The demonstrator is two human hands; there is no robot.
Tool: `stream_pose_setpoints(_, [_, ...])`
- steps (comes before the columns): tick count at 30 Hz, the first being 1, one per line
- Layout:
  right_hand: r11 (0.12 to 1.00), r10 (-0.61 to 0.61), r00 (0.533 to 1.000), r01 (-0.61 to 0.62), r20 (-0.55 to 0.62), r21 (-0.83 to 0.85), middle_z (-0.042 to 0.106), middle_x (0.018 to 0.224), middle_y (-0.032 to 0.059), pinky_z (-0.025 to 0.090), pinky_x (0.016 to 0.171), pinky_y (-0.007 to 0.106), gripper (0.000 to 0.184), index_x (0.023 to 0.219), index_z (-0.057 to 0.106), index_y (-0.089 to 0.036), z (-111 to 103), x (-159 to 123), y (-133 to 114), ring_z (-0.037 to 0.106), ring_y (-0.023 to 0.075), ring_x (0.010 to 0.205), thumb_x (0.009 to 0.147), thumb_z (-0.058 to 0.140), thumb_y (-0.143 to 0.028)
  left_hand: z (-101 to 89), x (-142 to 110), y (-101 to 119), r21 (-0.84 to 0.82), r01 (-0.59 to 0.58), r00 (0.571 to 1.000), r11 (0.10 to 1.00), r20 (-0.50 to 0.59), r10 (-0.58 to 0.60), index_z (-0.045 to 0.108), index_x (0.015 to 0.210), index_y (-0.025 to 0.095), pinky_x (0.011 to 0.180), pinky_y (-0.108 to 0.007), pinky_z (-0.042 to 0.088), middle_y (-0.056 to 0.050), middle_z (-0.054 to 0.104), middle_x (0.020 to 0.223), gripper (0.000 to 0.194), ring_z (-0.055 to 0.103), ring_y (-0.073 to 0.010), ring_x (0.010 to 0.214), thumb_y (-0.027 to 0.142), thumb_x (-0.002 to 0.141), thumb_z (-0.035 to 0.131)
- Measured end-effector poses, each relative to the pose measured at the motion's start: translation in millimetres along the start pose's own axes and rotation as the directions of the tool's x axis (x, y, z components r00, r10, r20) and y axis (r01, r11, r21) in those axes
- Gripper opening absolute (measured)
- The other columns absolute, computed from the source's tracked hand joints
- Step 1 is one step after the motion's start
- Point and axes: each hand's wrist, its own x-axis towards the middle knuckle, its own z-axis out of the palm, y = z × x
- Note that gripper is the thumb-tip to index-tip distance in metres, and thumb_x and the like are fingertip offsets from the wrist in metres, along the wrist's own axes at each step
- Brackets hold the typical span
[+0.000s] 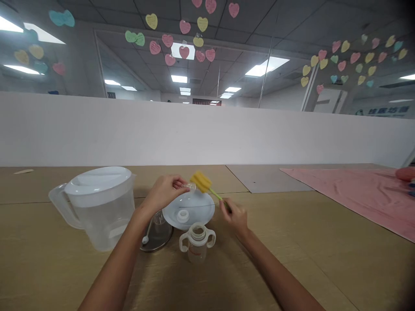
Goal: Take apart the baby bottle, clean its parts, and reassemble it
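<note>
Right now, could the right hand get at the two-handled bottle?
Probably yes: nothing shows between the right hand and the two-handled bottle, though that hand's fingers are occupied, holding the yellow sponge brush.

Pitcher (108, 207) left of bowl (204, 209), ring (183, 216) inside; bottle (197, 251) before bowl.

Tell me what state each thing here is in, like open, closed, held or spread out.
Pitcher: upright, lid on.
Two-handled bottle: upright, uncapped.
Bowl: upright, holding a white ring-shaped piece.
Sponge brush: held by its green handle in the right hand.
Small clear piece: held in the left hand, by the sponge.
Round tray: flat, bearing items.
Pink cloth: spread out, wrinkled.
</note>
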Motion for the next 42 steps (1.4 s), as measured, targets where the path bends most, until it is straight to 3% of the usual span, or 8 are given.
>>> stream_pose_setpoints(5, [0.978, -0.208, 0.975, 0.207, 0.079, 0.031, 0.056, 0.049, -0.0011, 0.032, 0.050, 0.020, 0.020, 0.073, 0.062, -0.015, -1, -2, -4, 0.046, 0.0073, 0.043, 0.084, 0.047, -0.023, -15.5, -2, 0, 0.170, 0.116, 0.985, 0.979, -0.144, -0.091, 0.065, 0.071, 0.015, 0.053, -0.024, 0.040, -0.003, 0.064, 0.060, 0.045, 0.058, -0.0164, 0.058, 0.056, 0.073, 0.046])
stream_pose_setpoints(8, [0.986, -0.165, 0.986, 0.164, 0.034, 0.012, 0.052, 0.045, -0.0025, 0.031, 0.048, 0.019, 0.020, 0.072, 0.062, -0.015, -2, 0, -4, 0.045, 0.0069, 0.041, 0.084, 0.048, -0.023, -36.9, -10, -12, 0.207, 0.134, 0.984, 0.969, 0.085, -0.154, 0.065, 0.072, 0.017, 0.052, -0.021, 0.040, -0.001, 0.065, 0.065, 0.030, 0.059, -0.0148, 0.060, 0.044, 0.070, 0.052])
stream_pose_setpoints(14, [0.986, -0.164, 0.986, 0.164, 0.017, -0.008, 0.049, 0.042, -0.0034, 0.031, 0.047, 0.019, 0.022, 0.070, 0.061, -0.014, -3, 3, -1, 0.044, 0.0066, 0.039, 0.084, 0.048, -0.023, -36.4, -15, -44, 0.463, 0.480, 0.663, 0.746, 0.366, -0.653, 0.064, 0.061, 0.016, 0.050, -0.023, 0.047, -0.002, 0.064, 0.056, 0.014, 0.060, -0.0160, 0.055, 0.010, 0.048, 0.059])
stream_pose_setpoints(19, [0.981, -0.194, 0.981, 0.195, 0.030, -0.018, 0.051, 0.045, -0.0030, 0.032, 0.048, 0.020, 0.020, 0.071, 0.061, -0.015, -2, 2, 2, 0.044, 0.0069, 0.040, 0.084, 0.048, -0.024, -10.3, -12, -52, 0.505, 0.499, 0.579, 0.704, 0.409, -0.705, 0.058, 0.043, 0.014, 0.051, -0.025, 0.050, -0.004, 0.061, 0.045, 0.010, 0.061, -0.0175, 0.052, 0.008, 0.046, 0.065])
stream_pose_setpoints(22, [0.980, -0.199, 0.980, 0.199, 0.026, -0.021, 0.050, 0.044, -0.0033, 0.031, 0.047, 0.020, 0.020, 0.071, 0.061, -0.015, -2, 2, 3, 0.044, 0.0069, 0.040, 0.084, 0.049, -0.024, -8.8, -13, -44, 0.541, 0.452, 0.626, 0.709, 0.374, -0.684, 0.058, 0.044, 0.015, 0.052, -0.027, 0.050, -0.006, 0.063, 0.049, 0.010, 0.062, -0.0199, 0.054, 0.010, 0.048, 0.066])
stream_pose_setpoints(29, [0.975, -0.221, 0.975, 0.221, 0.024, -0.022, 0.049, 0.044, -0.0036, 0.031, 0.047, 0.020, 0.020, 0.069, 0.060, -0.015, -4, 4, 1, 0.044, 0.0069, 0.040, 0.084, 0.048, -0.022, 21.0, -3, -17, 0.612, 0.180, 0.898, 0.770, 0.216, -0.382, 0.066, 0.082, 0.018, 0.080, -0.038, 0.044, -0.013, 0.066, 0.098, 0.020, 0.060, -0.0276, 0.095, 0.022, 0.070, 0.051])
stream_pose_setpoints(35, [0.972, -0.234, 0.972, 0.234, -0.003, -0.006, 0.051, 0.045, -0.0030, 0.032, 0.047, 0.020, 0.017, 0.071, 0.060, -0.014, -5, 5, 1, 0.045, 0.0069, 0.040, 0.083, 0.051, -0.020, 67.8, -1, -31, 0.567, 0.109, 0.886, 0.817, 0.317, -0.338, 0.064, 0.068, 0.013, 0.068, -0.034, 0.046, -0.013, 0.066, 0.082, 0.014, 0.061, -0.0287, 0.081, 0.016, 0.054, 0.064])
stream_pose_setpoints(42, [0.986, -0.150, 0.988, 0.152, -0.025, 0.071, 0.047, 0.044, -0.0041, 0.032, 0.046, 0.019, 0.020, 0.072, 0.060, -0.013, -2, 2, -1, 0.042, 0.0059, 0.039, 0.085, 0.047, -0.022, 11.3, 1, -17, 0.264, 0.001, 0.952, 0.964, 0.295, -0.082, 0.056, 0.092, 0.018, 0.078, -0.026, 0.044, -0.005, 0.059, 0.102, 0.027, 0.056, -0.0171, 0.091, 0.039, 0.078, 0.047])
